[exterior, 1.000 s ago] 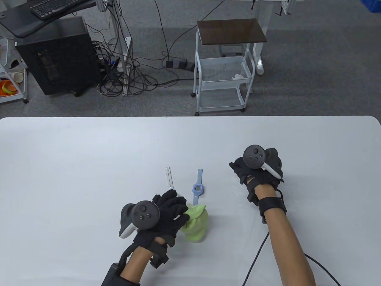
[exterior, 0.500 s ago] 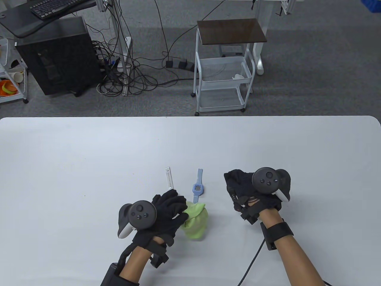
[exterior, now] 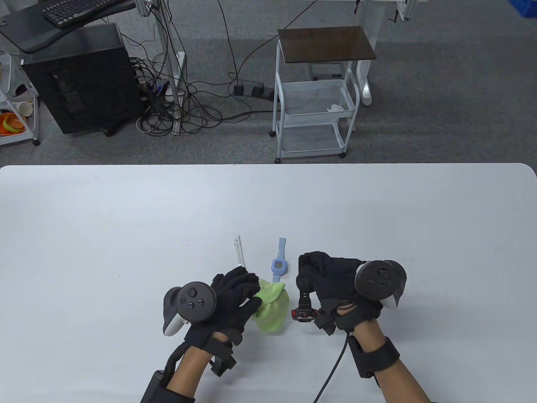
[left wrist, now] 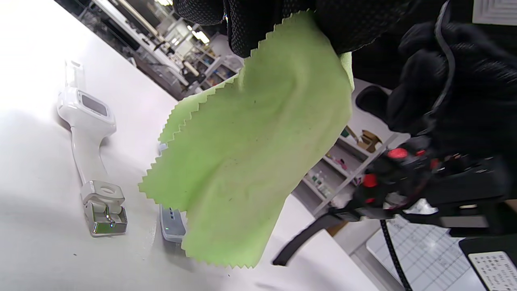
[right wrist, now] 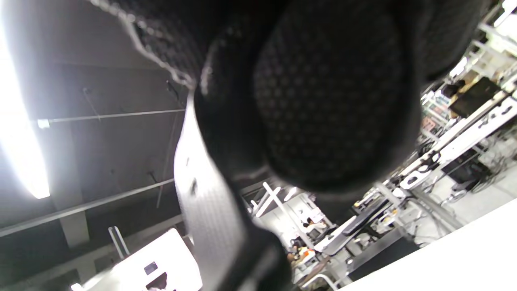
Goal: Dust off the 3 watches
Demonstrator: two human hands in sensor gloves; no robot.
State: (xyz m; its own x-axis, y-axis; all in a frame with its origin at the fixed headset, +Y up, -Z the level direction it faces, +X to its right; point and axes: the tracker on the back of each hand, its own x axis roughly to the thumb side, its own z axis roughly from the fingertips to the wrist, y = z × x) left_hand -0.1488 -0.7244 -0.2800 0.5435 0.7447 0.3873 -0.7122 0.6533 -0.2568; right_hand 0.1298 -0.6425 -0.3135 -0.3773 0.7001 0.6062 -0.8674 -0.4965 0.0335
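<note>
I have the black watch [exterior: 303, 312] lifted off the desk [exterior: 126, 218] in my right hand [exterior: 335, 281], fingers curled round its upper strap so the red-trimmed case hangs low at the near end. My left hand [exterior: 228, 296] pinches the green cloth [exterior: 272, 308] by its top edge, and the cloth droops just left of the black watch, close but, as far as I can judge, not yet touching it.

I judge all three watches light, with flexible straps and hard cases. Held by one strap, the black watch will likely swing or twist when the cloth presses on it; taking it nearer the case, or by the case sides, should steady it. The cloth is thin, limp and pinked at the edge, so it needs bunching behind the fingertips to wipe with any pressure.

The white watch [left wrist: 87, 111] lies flat on the desk to the left and far side of my left hand, its clasp [left wrist: 103, 208] toward me. The blue watch [exterior: 278, 262] lies just right of it, its near strap hidden under the cloth.

The right wrist view is nearly all glove and a blurred strap, so I cannot check how the strap sits in my fingers. In the left wrist view, the black watch's dial is turned away and out of focus.
</note>
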